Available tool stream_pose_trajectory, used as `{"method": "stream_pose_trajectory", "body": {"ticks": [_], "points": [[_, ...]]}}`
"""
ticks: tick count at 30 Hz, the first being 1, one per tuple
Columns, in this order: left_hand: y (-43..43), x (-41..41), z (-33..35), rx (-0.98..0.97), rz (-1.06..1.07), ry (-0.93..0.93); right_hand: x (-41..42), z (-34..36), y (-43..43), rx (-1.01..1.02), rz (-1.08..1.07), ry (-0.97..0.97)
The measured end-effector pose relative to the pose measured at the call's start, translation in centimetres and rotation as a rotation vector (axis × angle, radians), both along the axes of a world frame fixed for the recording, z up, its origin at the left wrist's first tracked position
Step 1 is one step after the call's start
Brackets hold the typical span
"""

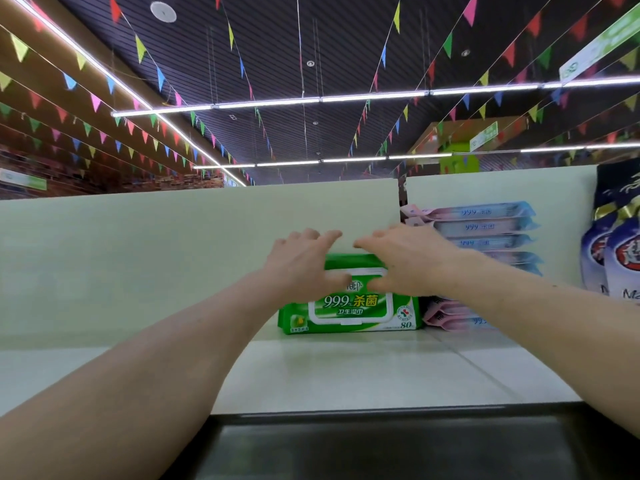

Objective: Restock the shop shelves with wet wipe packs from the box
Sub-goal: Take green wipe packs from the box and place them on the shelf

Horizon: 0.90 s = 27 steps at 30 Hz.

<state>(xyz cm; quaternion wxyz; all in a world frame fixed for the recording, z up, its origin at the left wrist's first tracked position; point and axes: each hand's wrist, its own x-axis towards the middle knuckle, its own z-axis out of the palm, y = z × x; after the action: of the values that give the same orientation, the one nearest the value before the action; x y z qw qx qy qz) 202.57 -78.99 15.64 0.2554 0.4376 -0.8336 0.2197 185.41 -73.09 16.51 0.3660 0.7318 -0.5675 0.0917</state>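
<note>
A green wet wipe pack (pixel 349 311) with a white lid stands on its long edge on the top shelf (pixel 346 372), leaning back toward the pale rear panel. My left hand (pixel 301 265) lies on its upper left part, thumb across the lid. My right hand (pixel 408 261) grips its upper right part, fingers spread over the top. Both hands hold the pack. The box is not in view.
A stack of blue and pink wipe packs (pixel 485 237) sits right of the green pack, against it. Dark blue bags (pixel 613 251) stand at the far right. The pale back panel (pixel 138 258) runs left. A dark shelf lip (pixel 346 438) lies at the front.
</note>
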Motion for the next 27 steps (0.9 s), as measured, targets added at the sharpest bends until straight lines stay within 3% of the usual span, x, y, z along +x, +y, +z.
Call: {"method": "stream_pose_trajectory", "body": {"ticks": [5,17,22,27], "points": [[-1.0,-0.3,-1.6,0.013,0.163,-0.248,0.1,-1.1,-1.5,0.033,-0.042,0.055],[-0.8,-1.0,-1.5,-0.025,0.188,-0.243,0.5,-1.4,-1.7,-0.052,-0.103,0.127],[-0.5,-0.4,-0.6,0.022,0.134,-0.114,0.2,-1.5,-1.6,-0.067,-0.061,0.101],[-0.1,-0.5,-0.7,0.003,0.144,-0.134,0.1,-1.5,-1.3,-0.084,-0.080,0.124]]}}
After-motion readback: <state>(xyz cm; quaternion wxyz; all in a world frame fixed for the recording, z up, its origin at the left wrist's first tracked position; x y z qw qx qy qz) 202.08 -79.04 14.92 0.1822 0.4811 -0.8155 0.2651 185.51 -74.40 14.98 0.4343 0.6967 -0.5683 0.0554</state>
